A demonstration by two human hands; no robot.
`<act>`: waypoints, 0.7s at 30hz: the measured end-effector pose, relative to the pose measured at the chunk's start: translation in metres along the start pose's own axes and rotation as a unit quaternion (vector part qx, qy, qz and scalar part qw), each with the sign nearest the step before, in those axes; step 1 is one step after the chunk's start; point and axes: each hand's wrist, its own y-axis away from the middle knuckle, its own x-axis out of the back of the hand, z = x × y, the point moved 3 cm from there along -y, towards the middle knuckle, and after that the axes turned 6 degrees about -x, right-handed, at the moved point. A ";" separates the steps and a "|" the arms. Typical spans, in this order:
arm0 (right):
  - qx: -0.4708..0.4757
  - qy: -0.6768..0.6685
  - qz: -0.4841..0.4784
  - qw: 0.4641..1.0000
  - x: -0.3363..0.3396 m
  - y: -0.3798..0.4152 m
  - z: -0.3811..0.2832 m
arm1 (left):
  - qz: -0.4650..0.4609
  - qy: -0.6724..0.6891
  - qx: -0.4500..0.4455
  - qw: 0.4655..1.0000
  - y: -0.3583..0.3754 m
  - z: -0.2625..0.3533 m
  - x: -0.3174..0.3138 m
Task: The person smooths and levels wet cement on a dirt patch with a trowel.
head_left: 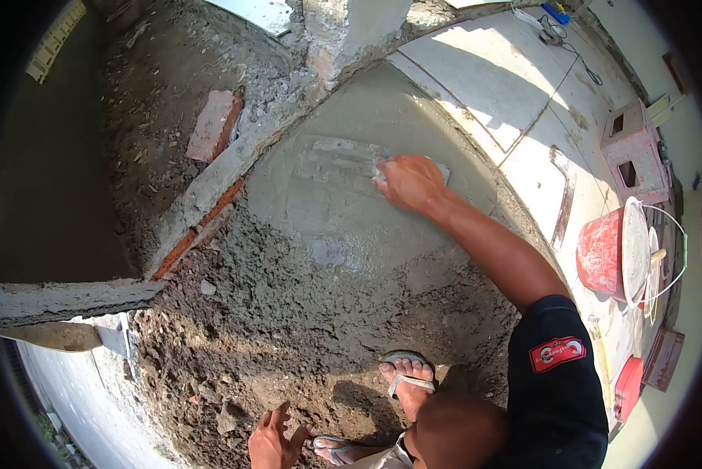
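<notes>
Head view, fisheye, looking down on a person crouched over a patch of grey wet mortar (343,195). Nearest, at the bottom edge, the left hand (273,444) rests with fingers spread flat on loose, lumpy brown-grey dirt (234,344), holding nothing. Just beside it stand two feet in grey flip-flop sandals (404,375), and a dark short sleeve with a red patch (558,353) shows to the right.

Farther up, the bare right arm stretches out to the mortar patch, where the right hand (410,184) is clamped on the handle of a flat rectangular mortar-smeared float (413,168) that lies pressed flat on the wet surface. The mortar around the float looks smooth and levelled, with straight swipe marks to the float's left; nearer the feet it turns rough and crumbly.

Left of the mortar patch runs a low edge of red brick (198,234) under grey render, and beyond it one loose reddish brick (214,125) lies on rubble. Right of the patch lie large pale square floor tiles (484,78), smooth and dusty. On them, well apart from the float, stands one red plastic bucket (601,254) with a white rim and wire handle, and beyond it one pink hollow block (636,152) with square openings.
</notes>
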 end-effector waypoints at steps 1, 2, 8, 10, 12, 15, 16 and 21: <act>-0.028 0.011 0.006 1.000 0.009 -0.009 0.015 | -0.003 0.010 0.003 1.000 0.000 0.007 0.007; -0.057 0.017 0.027 0.998 0.016 -0.015 0.028 | -0.001 0.011 0.003 1.000 0.000 0.010 0.010; -0.243 -0.022 0.101 0.964 0.041 -0.007 0.090 | 0.051 -0.003 -0.025 0.998 0.014 0.004 0.010; -0.229 -0.027 0.132 0.964 0.032 0.018 0.112 | 0.056 0.004 -0.019 0.998 0.018 0.003 0.011; -0.260 -0.040 0.130 0.956 0.025 0.057 0.127 | 0.063 -0.006 -0.003 0.998 0.025 -0.005 0.004; -0.297 -0.049 0.071 0.951 0.026 0.118 0.129 | 0.029 -0.018 0.007 0.999 0.027 0.001 0.006; -0.307 -0.058 0.053 0.949 0.024 0.134 0.130 | 0.028 -0.014 0.016 0.999 0.030 0.004 0.008; -0.296 -0.055 0.095 0.949 0.019 0.145 0.129 | 0.025 -0.007 0.008 1.000 0.028 0.018 0.012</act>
